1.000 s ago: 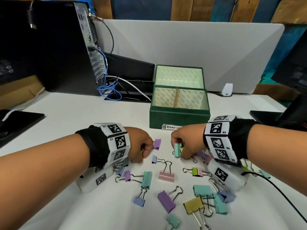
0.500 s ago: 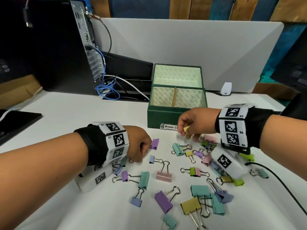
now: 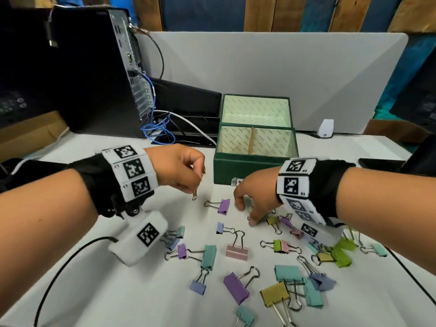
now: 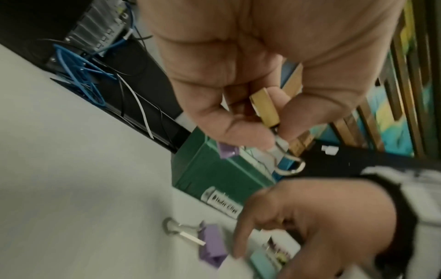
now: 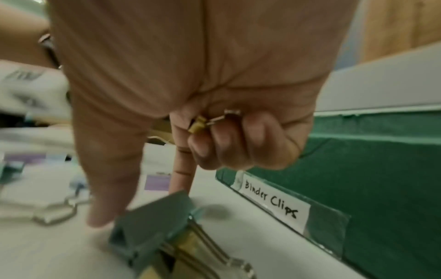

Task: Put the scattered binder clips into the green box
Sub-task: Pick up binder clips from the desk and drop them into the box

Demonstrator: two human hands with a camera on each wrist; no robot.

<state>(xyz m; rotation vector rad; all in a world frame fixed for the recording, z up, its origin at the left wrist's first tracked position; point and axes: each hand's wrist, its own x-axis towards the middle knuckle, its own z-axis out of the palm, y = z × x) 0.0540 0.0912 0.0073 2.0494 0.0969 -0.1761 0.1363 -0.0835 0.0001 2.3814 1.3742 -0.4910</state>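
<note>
The green box [image 3: 254, 167] stands open on the white table, with its divided tray facing me and its lid propped up behind. Many pastel binder clips lie scattered in front of it. My left hand [image 3: 197, 182] hovers left of the box and pinches a yellow clip [image 4: 264, 107]. A purple clip [image 4: 227, 151] shows under its thumb, and a wire handle [image 3: 194, 197] dangles below. My right hand [image 3: 246, 212] is down among the clips. Its curled fingers keep a small yellow clip [image 5: 198, 124] in the palm, while thumb and forefinger touch a teal clip [image 5: 152, 222].
A purple clip [image 3: 223, 205] lies between my hands. A black computer tower [image 3: 94, 74] with blue cables [image 3: 158, 131] stands at the back left, and a grey partition [image 3: 283, 74] behind the box. A black cable [image 3: 61, 274] runs from my left wrist camera.
My left hand has lifted off the table with its clips and moved toward the box. My right hand, raised near the box half a second ago, has dropped onto the teal clip.
</note>
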